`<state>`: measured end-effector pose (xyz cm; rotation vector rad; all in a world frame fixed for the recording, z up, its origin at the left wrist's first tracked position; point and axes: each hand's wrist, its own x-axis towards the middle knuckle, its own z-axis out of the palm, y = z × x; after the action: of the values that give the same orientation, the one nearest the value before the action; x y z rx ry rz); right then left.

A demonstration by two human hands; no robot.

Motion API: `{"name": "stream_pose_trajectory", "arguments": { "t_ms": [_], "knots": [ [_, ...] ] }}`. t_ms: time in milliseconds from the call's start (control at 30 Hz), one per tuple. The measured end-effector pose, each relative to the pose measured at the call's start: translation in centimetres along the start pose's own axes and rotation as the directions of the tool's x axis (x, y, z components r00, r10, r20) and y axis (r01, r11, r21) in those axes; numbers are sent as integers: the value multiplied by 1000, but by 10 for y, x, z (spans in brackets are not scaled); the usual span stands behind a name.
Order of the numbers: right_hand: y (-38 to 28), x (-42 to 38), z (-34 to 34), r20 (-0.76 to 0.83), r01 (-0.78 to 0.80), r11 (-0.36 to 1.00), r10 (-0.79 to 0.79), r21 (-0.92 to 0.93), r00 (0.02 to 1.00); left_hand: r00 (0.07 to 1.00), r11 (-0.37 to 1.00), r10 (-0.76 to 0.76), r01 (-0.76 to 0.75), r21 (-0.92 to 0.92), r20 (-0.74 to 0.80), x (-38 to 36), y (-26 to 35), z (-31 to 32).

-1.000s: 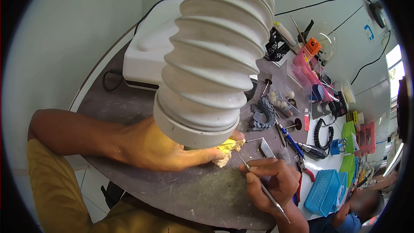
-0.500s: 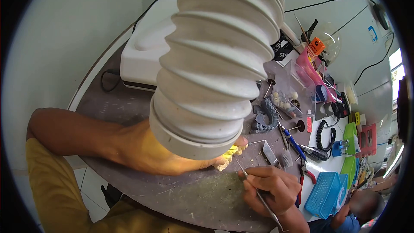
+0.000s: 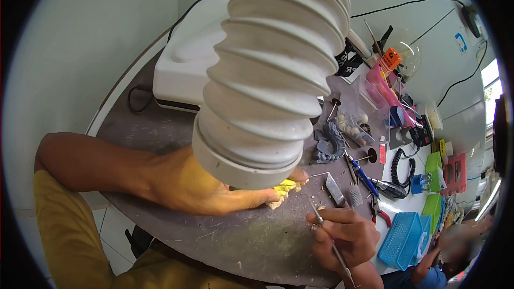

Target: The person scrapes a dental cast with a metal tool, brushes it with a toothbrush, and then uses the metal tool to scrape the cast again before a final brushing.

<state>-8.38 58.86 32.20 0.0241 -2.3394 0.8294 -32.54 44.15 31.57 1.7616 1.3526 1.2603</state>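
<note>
On the dusty worktop (image 3: 176, 128) near its front edge, the left hand (image 3: 198, 190) pinches a yellow cast (image 3: 282, 187); the right hand (image 3: 345, 233), fingers closed round a thin metal tool (image 3: 321, 225), could slip and chip it.

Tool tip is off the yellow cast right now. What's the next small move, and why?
Probably bring the right hand up and left so the tool tip meets the cast again. The left hand holds the cast under the hose, but the tip sits apart from it, over the crumb-strewn table.

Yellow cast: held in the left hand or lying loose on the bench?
Held. The left hand pinches the yellow cast between its fingertips, just above the grey bench, under the hose mouth.
</note>
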Motion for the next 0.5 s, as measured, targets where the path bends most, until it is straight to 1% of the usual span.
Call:
{"name": "stream_pose_trajectory", "arguments": {
  "t_ms": [33, 100, 133, 167, 200, 233, 267, 300, 333, 367, 400, 433, 467, 500],
  "knots": [
    [1, 3, 0, 1, 0, 1000, 0, 0, 1000, 1000, 1000, 0, 0, -1, -1, 0, -1, 0],
    [2, 13, -1, 251, 39, 993, -10, -110, 968, 998, 998, 56, -56, 42, -10, -1, -3, 0],
    [-1, 12, -5, 245, 33, 992, -2, -120, 969, 998, 997, 57, -57, 43, -8, -1, -2, -1],
    [-1, 8, -5, 243, 31, 992, -1, -121, 970, 1000, 1000, 5, -5, 13, 8, -1, 1, -1],
    [1, 4, -4, 127, 49, 995, -38, -83, 991, 999, 999, -47, 47, -17, 25, -1, 2, -2],
    [1, 3, -3, 10, 71, 996, -71, -45, 997, 999, 999, -47, 48, -18, 25, -1, 0, -1],
    [-1, 11, -6, 192, 71, 991, -49, -111, 980, 1000, 1000, -1, 1, 3, 12, -1, -3, -1],
    [0, 12, -7, 192, 70, 991, -48, -111, 980, 999, 999, 46, -47, 26, 3, -1, -5, 0],
    [0, 11, -7, 198, 49, 993, -26, -108, 980, 999, 998, 49, -49, 26, 8, -1, -6, 1],
    [0, 9, -9, 199, 25, 994, -3, -110, 980, 993, 990, 117, -116, 81, -8, -1, -6, 2],
    [-2, 7, -12, 148, 11, 997, 1, -79, 989, 982, 973, 188, -185, 137, -15, 0, -5, 2],
    [-1, 5, -13, 131, 6, 996, 5, -88, 991, 980, 971, 197, -196, 138, 4, 1, -2, 2],
    [3, 3, -13, 0, -5, 1000, 5, -20, 1000, 917, 873, 398, -387, 296, 25, 0, 4, 1],
    [6, 2, -14, -128, -4, 999, 10, 48, 992, 813, 714, 578, -548, 436, 74, -1, 9, 4]
  ]
}}
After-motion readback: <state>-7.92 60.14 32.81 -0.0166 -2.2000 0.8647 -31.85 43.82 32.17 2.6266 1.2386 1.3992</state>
